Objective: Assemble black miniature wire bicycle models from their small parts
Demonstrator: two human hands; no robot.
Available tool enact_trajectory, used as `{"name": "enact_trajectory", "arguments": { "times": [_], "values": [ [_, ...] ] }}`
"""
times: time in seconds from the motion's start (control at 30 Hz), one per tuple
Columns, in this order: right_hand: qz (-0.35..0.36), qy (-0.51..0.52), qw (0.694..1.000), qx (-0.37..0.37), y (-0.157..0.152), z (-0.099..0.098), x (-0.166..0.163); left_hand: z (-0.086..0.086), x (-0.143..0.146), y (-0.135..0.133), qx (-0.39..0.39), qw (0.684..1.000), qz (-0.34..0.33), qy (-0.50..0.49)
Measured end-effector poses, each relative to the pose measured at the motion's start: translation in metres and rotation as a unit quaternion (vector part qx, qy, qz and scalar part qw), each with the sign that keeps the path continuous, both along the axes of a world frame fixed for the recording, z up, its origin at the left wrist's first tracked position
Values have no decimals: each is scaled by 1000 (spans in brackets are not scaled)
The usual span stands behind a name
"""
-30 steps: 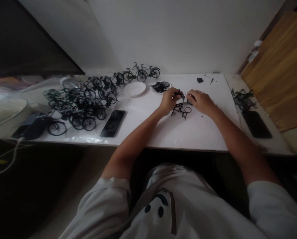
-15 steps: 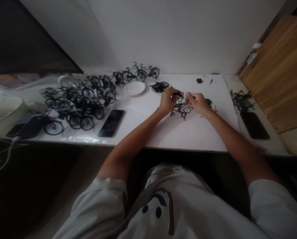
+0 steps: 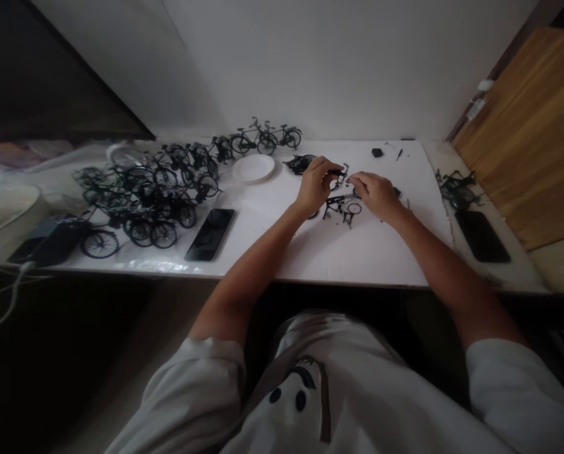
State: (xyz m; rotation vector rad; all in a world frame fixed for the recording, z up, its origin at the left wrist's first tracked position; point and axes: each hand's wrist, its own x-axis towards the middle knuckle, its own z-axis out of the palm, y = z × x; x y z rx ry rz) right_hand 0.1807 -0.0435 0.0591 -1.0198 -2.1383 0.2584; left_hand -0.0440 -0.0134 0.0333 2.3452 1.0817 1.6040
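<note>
Between the fingers of my left hand (image 3: 316, 186) is a small dark model-bicycle part (image 3: 344, 171), raised over the white board (image 3: 310, 258). The fingertips of my right hand (image 3: 377, 194) are pinched together against the lower right of that part; whatever they grip is too small to make out. Below the hands lie loose black bicycle parts, a frame (image 3: 337, 210) and a small wheel (image 3: 354, 208) among them. Behind my left hand a dark model bicycle (image 3: 299, 164) lies on its side, partly covered by the hand.
Several finished-looking model bicycles (image 3: 163, 202) crowd the left. A white plate (image 3: 254, 169) and a phone (image 3: 210, 234) are nearer the middle. A small black block (image 3: 377, 152) sits at the back. On the right are another phone (image 3: 482, 236), dark bicycle parts (image 3: 459, 188) and a wooden panel (image 3: 532, 145).
My left hand has tilted the held part more upright and shifted slightly left. My right hand's fingers have moved a little lower, close against the part. The view has shifted slightly.
</note>
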Motion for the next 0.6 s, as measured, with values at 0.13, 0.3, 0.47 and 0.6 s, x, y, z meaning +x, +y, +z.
{"name": "enact_trajectory", "arguments": {
  "times": [0.13,0.3,0.47,0.6],
  "values": [
    [-23,-26,999,-4,0,-2,0,-2,1,-2,-7,1000,-6,-9],
    [23,99,986,-134,-9,-6,-12,-7,1,-1,23,1000,8,-13],
    [68,271,906,-318,-14,-5,-23,-14,0,6,85,996,9,2],
    [99,358,799,-472,-9,1,-19,-18,-2,10,115,993,7,35]
  ]
}}
